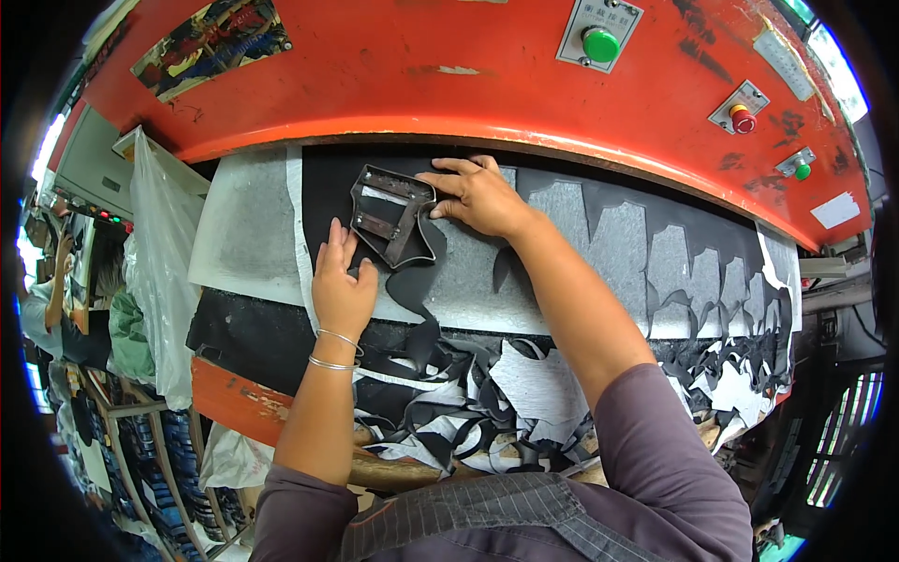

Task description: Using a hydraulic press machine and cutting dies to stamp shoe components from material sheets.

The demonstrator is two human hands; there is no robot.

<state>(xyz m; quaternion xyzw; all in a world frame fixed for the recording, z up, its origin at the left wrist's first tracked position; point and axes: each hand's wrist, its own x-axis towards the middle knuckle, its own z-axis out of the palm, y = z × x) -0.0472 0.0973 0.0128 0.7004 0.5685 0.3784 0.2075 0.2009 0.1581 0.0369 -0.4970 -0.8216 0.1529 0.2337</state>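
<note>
A dark metal cutting die (391, 214) with cross bars lies on the black sheet material (323, 201) under the red machine. My right hand (479, 199) grips the die's upper right edge, with thumb and forefinger on its rim and the other fingers stretched past it. My left hand (343, 286) is open beside the die's lower left edge, its fingers extended and its thumb apart. Whether those fingertips touch the die I cannot tell. To the right, the sheet has a row of cut-out gaps showing the pale cutting board (473, 272) below.
Tangled black and white scraps (538, 389) lie along the near edge. Above, the red machine beam (375, 89) overhangs the work and carries a large green button (600, 44) and a red knob (743, 119). Clear plastic sheeting (167, 272) hangs at the left. Another person (51, 300) is at far left.
</note>
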